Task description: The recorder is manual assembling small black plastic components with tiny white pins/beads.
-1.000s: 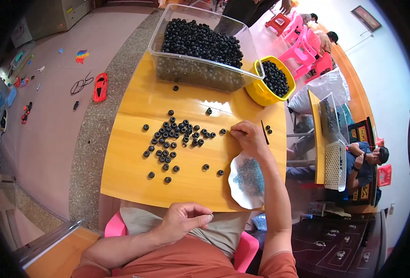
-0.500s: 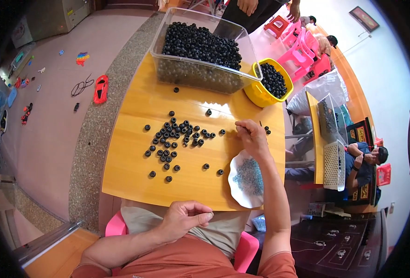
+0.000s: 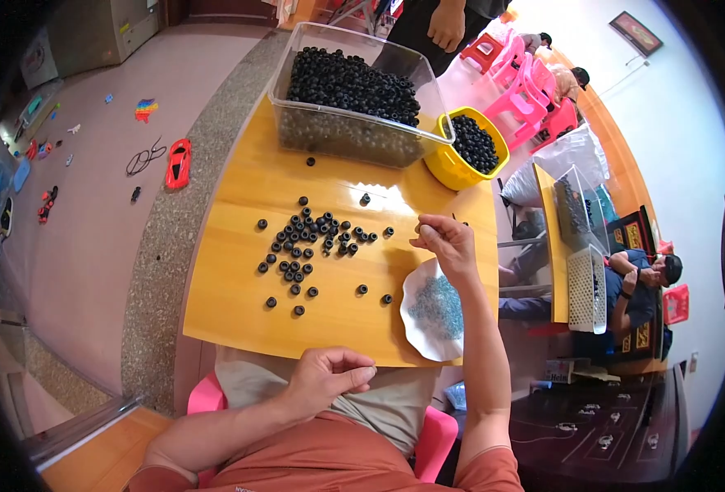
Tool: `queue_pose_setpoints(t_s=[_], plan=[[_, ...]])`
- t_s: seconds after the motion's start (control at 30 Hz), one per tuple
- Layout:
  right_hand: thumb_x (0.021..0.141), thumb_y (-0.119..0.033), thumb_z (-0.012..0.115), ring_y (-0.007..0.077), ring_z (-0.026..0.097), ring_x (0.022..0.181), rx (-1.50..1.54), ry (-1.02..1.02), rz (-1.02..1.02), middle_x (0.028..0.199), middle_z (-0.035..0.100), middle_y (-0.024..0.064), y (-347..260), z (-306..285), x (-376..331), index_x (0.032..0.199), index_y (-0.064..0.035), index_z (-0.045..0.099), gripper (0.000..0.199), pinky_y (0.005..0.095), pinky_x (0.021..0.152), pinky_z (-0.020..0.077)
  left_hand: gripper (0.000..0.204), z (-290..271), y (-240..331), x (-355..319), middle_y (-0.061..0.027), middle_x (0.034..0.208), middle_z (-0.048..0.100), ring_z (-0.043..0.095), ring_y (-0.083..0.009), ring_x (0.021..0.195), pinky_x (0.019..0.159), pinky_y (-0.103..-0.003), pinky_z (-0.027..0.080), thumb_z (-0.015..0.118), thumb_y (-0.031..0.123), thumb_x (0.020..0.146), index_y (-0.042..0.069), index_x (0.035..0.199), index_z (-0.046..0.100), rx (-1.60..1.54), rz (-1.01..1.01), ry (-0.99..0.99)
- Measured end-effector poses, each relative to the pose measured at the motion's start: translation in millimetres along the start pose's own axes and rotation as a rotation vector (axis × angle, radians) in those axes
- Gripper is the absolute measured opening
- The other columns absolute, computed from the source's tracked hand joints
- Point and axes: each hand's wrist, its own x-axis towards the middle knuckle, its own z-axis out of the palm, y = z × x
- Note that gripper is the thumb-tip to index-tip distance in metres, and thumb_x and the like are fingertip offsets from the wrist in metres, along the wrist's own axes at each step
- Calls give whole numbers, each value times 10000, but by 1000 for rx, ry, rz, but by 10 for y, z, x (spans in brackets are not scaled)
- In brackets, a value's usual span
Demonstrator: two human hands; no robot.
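My left hand (image 3: 328, 382) is just off the table's near edge, above my lap, with thumb and forefinger pressed together. Whatever may be between those fingertips is too small to make out. Over the right side of the table, my right hand (image 3: 449, 248) also makes a pinch, and its fingertips hide what they hold, if anything. Just below that hand lies a white wavy-edged plate (image 3: 412, 328) of small pale blue, clear-looking pieces (image 3: 438, 307). Left of it, several round black beads with holes (image 3: 296, 252) are scattered loosely on the wooden table (image 3: 231, 307).
A clear plastic bin (image 3: 354, 148) full of black pieces stands at the table's far end, beside a yellow tub (image 3: 453, 174) of the same. Someone stands behind the bin; another person (image 3: 645, 279) sits at the right. A red toy car (image 3: 178, 163) lies on the floor.
My right hand has shifted slightly, and its fingers now look more tightly drawn together. My left hand keeps its pinch nearly in place. Behind the bin, the standing person's hands have moved.
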Motion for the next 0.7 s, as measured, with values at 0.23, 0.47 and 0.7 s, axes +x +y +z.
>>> queue_pose_setpoints(t_s=[0.23,0.47,0.7], plan=[[943,-89,595,131,665,783,120,-45,4,887,657,54,-106,20,-187,1029,53,629,170,287,752,579,171,-7,-14,-10,-51,870,673,643,-104,730,683,-231,547,687,72,874,-26,1012,662,27,-1,0],[943,-86,594,136,659,751,250,-16,17,849,652,56,-238,189,-490,1020,36,633,150,309,751,587,181,0,-5,-21,-44,879,671,633,-90,738,692,-221,535,685,77,877,-28,1023,658,-8,52,23],[932,-98,616,133,659,747,335,7,66,858,658,56,-297,321,-874,1026,31,639,162,308,751,583,157,36,67,-51,-58,888,668,645,-118,756,707,-245,552,681,62,871,-16,1006,656,-3,86,31]])
